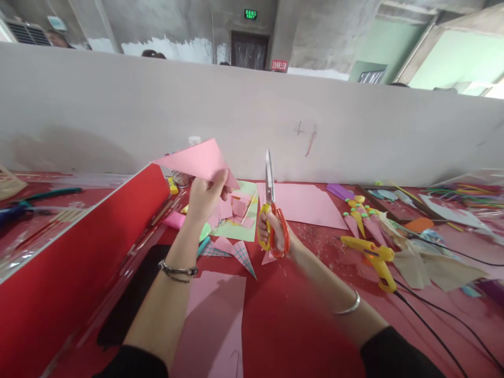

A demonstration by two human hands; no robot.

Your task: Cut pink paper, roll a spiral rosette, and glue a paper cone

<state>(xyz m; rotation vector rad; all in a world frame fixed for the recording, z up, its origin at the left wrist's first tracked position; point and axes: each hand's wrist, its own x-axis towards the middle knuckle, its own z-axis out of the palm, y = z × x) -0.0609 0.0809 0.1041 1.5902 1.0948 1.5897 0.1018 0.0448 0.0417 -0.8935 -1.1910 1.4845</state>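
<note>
One pink triangle (pixel 197 160), sharp corner leftward, scissors (pixel 270 195) near vertical, blades up

Left hand (pixel 208 193) pinches pink paper (pixel 200 160) at ten o'clock; right hand (pixel 277 230) holds scissors (pixel 270 181) pointing to twelve, and a glue gun (pixel 370 251) lies at four!

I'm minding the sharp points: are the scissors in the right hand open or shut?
Shut, or very nearly: the scissors show their blades together as one narrow strip, pointing up from the right hand.
</note>
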